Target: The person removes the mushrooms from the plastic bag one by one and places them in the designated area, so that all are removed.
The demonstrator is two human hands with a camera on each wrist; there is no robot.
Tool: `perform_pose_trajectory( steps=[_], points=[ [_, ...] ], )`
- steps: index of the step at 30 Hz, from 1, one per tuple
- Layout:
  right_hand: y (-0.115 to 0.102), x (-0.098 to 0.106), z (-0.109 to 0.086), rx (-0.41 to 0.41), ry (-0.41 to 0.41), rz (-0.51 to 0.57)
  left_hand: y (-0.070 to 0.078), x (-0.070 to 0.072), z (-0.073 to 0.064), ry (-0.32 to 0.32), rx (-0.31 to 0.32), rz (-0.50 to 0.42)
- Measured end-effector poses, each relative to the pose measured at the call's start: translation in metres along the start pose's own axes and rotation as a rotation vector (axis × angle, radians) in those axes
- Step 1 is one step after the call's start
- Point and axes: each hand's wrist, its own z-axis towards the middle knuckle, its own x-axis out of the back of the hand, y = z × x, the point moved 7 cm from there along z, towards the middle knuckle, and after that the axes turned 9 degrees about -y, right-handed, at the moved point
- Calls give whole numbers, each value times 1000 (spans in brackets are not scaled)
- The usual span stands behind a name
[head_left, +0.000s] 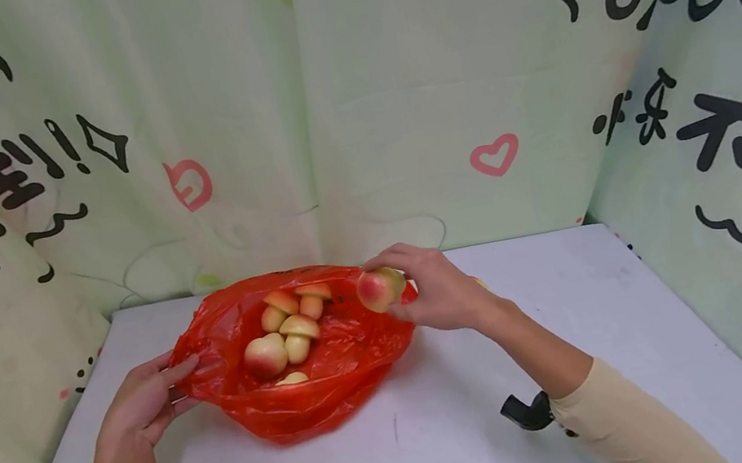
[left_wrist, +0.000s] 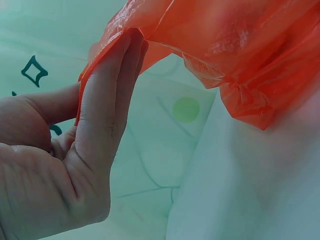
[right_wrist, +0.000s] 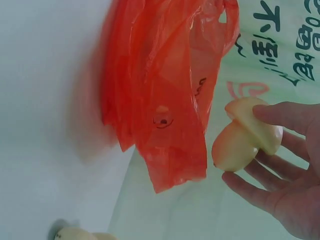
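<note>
Plastic, thin and red, forms a bag (head_left: pixel 359 339) that lies on the pale table (head_left: pixel 409 448), its mouth spread towards the head camera. At its left rim the left hand (head_left: pixel 141 404) pinches the film between thumb and fingers. Inside the bag are three mushroom-shaped pieces (head_left: pixel 298 347) with yellow-orange caps, a round pink-blushed piece (head_left: pixel 266 357) touching the nearest of them, and a small pale piece (head_left: pixel 292 379) half hidden by the near edge. By the right rim the right hand (head_left: pixel 434 286) grasps a yellow-and-pink piece (head_left: pixel 379 290) in its fingertips; the right wrist view shows it just beside the bag, apart from it, with a cap-like part against a rounded one, though whether these are one thing or two I cannot tell. Both beige sleeves (head_left: pixel 627 418) end at black wrist mounts (head_left: pixel 528 411), and a pale green printed curtain (head_left: pixel 384 97) hangs behind the table
</note>
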Motion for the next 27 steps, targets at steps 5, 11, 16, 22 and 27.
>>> perform_pose_trajectory(
  steps=[5, 11, 16, 22, 27],
  points=[
    [7, 6, -6, -6, 23, 1, 0, 0, -1, 4, 1, 6],
    [13, 11, -16, -18, 41, -29, -1, 0, -1, 11, -4, 17],
    [21, 18, -26, -58, 56, -30, -1, 0, 0, 5, -3, 7],
    [30, 28, -39, -88, 86, -30, -1, 1, 0, 6, -1, 4],
    [37, 31, -50, -101, 102, -9, -1, 0, 0, 0, -2, 6]
  ],
)
